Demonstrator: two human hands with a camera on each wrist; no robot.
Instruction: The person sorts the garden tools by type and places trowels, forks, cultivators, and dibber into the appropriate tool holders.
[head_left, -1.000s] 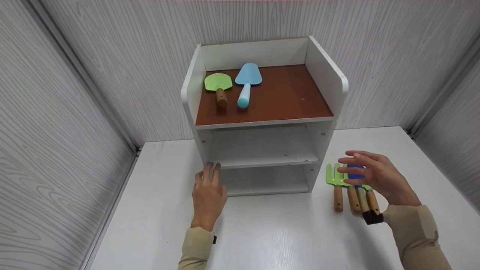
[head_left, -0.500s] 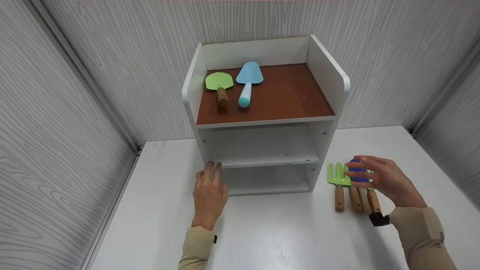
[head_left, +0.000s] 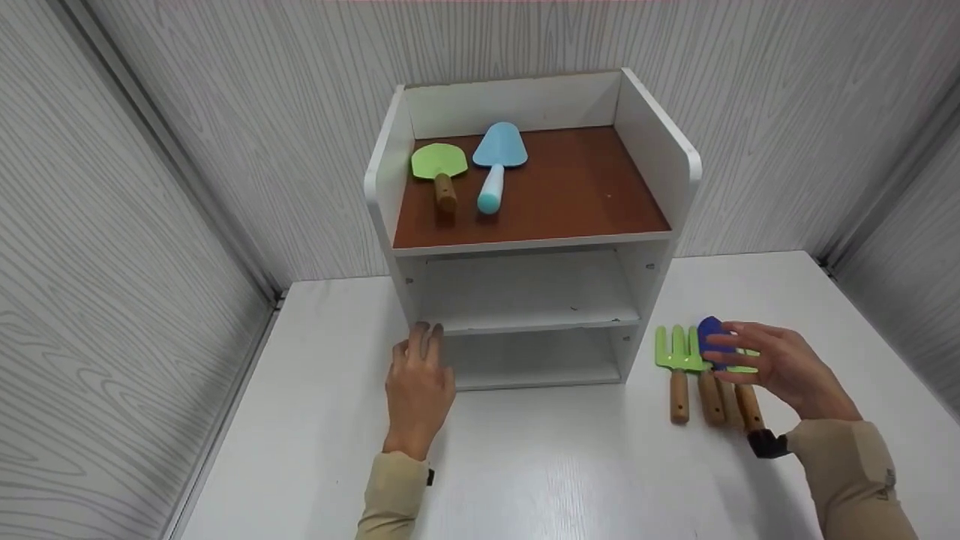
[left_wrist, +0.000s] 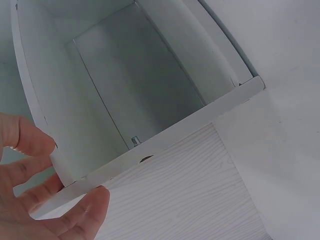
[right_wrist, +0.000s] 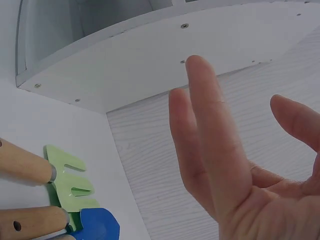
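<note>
Green hand fork (head_left: 679, 357) and blue trowel (head_left: 709, 330) lie beside the cabinet (head_left: 661, 157) the left hand (head_left: 420, 390) grips, while the empty right hand (head_left: 781, 369) hovers, loosely spread, likely for a pick-up needing descent.

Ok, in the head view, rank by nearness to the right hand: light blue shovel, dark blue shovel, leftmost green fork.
1. Dark blue shovel, partly hidden by the right hand.
2. Leftmost green fork, on the table, farther left.
3. Light blue shovel, atop the cabinet.

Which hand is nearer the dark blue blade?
Right. The right hand partly covers the blade in the head view; the left hand holds the left side of the shelf.
</note>
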